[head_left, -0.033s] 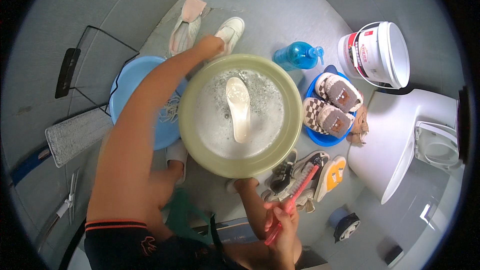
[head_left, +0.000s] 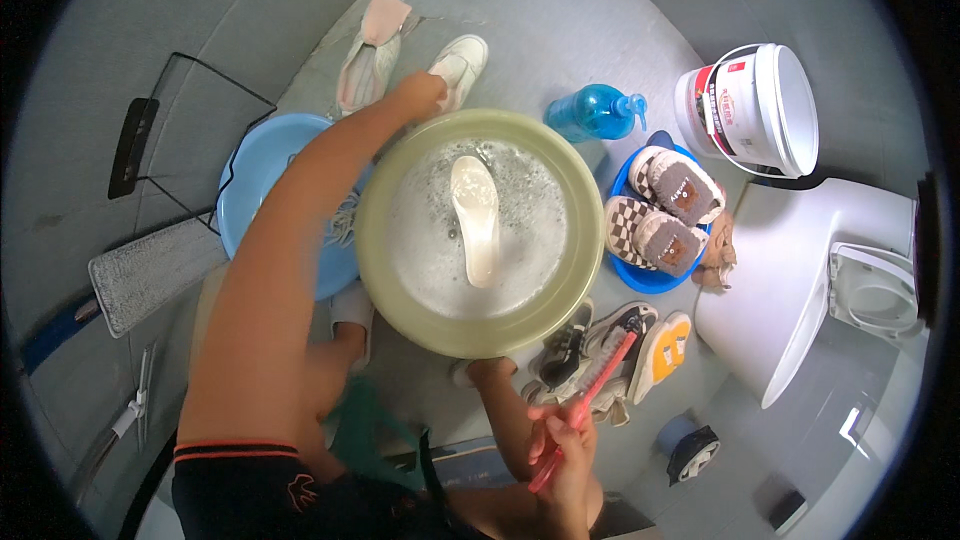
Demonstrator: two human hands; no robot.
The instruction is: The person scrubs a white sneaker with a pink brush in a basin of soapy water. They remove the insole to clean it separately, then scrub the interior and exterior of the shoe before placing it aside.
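My left arm stretches past a light green basin [head_left: 375, 285] to a white shoe [head_left: 463, 60] on the floor behind it. My left hand [head_left: 420, 93] is closed on that shoe's heel end, its fingers partly hidden. A second white shoe [head_left: 362, 80] lies to the left with its pink-lined tongue [head_left: 385, 18] folded out. In the basin, a cream insole [head_left: 477, 225] rests in foamy water [head_left: 425, 260]. Near my knee, my right hand [head_left: 568, 440] grips a red-handled scrub brush [head_left: 605, 370], bristles up and away from the basin.
A light blue basin [head_left: 237, 185] with white laces [head_left: 342, 222] stands left. Right are a blue pump bottle [head_left: 592, 112], checkered slippers [head_left: 655, 210] in a blue basin [head_left: 650, 280], a white bucket [head_left: 745, 105], several shoes [head_left: 660, 355] and a toilet [head_left: 790, 240]. A mop [head_left: 155, 275] lies left.
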